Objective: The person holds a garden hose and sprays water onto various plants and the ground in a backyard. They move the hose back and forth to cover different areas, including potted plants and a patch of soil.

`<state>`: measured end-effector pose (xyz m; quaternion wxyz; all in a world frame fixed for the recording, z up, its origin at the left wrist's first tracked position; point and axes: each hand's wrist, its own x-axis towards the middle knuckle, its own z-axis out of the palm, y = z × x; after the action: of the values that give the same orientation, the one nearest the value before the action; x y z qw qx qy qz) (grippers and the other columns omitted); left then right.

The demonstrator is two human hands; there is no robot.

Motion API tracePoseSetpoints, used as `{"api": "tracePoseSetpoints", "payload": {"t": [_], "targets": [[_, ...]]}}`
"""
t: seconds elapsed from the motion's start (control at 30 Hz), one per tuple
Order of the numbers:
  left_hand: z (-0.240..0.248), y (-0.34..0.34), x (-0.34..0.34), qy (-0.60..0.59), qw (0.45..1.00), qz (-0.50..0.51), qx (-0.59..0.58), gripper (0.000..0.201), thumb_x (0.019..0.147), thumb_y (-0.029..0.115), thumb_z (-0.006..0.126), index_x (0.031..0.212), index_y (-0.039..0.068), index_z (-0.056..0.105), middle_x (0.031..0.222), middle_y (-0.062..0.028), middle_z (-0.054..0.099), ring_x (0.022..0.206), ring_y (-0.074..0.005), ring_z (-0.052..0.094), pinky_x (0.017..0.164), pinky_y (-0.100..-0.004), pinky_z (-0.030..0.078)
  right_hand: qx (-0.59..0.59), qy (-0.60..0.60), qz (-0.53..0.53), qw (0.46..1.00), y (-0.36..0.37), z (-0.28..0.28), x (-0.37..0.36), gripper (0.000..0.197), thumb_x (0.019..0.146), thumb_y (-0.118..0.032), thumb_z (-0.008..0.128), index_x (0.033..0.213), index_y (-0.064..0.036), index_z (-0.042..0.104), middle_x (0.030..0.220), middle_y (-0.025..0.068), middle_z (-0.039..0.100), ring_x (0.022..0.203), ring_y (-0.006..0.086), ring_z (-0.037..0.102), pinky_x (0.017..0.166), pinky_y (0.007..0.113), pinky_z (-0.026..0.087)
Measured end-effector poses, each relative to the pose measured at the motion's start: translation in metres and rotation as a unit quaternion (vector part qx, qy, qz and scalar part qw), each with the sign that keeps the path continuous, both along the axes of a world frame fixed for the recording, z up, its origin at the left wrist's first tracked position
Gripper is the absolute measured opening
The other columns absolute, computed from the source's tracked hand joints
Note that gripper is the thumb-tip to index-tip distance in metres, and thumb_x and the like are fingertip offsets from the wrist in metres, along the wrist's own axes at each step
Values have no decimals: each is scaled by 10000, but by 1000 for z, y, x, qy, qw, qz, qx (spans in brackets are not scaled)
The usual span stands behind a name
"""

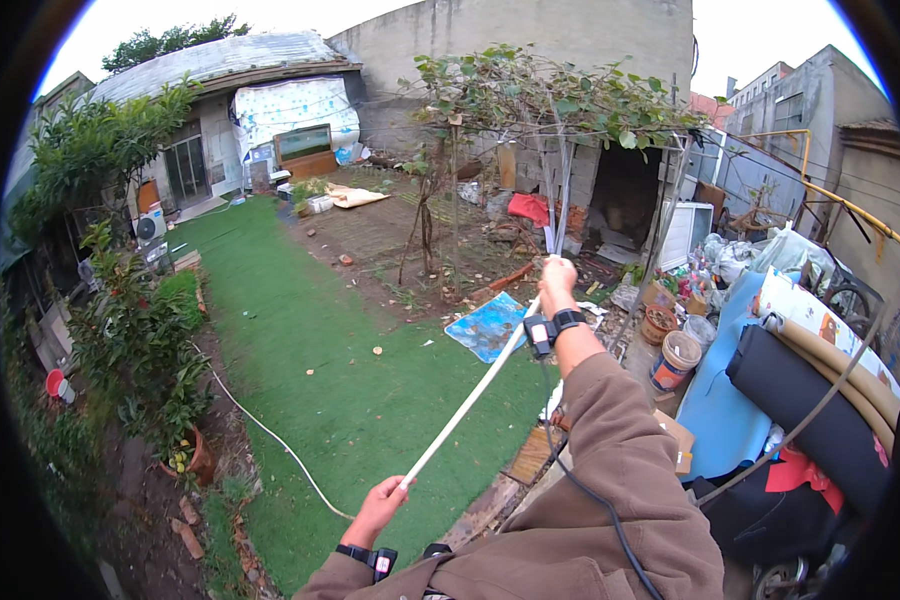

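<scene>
A long, straight white pole (472, 396) slants up from lower left to upper right in front of me. My left hand (377, 507) is closed around its lower end, near the bottom of the view. Higher up and farther out, my right hand (558, 280), with the arm stretched forward, grips the pole too. Whatever the pole carries beyond that hand, if anything, I cannot make out. Behind the pole, a blue printed sheet (490, 328) lies flat at the edge of the green artificial turf (320, 400).
A pale hose (282, 440) runs along the turf's left edge beside potted shrubs (160, 370). Bare soil with thin tree trunks lies ahead, below a leafy vine trellis (560, 95). On the right stand a paint bucket (676, 360), bagged clutter and a dark rolled mat (805, 400).
</scene>
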<state>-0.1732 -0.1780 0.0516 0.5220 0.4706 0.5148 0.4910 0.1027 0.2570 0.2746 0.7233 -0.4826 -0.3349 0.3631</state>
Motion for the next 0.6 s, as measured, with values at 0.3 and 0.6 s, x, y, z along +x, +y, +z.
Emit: {"api": "tracePoseSetpoints", "payload": {"t": [0.3,0.6], "targets": [[-17,15,21,8,993,-119,10,235,927,190,496,1098,70,602,762,62,514,705,-39,452,643,-198,380,-1,114,-75,991,-38,-49,133,132,806,-115,511,674,-110,499,488,-28,372,340,120,340,314,281,250],[-54,-36,4,0,998,-39,-45,224,919,183,508,1082,72,615,743,55,515,688,-42,455,622,-196,381,-40,-76,-38,996,-36,-81,28,184,864,-151,476,727,-104,590,552,-26,424,406,98,359,338,265,268]]}}
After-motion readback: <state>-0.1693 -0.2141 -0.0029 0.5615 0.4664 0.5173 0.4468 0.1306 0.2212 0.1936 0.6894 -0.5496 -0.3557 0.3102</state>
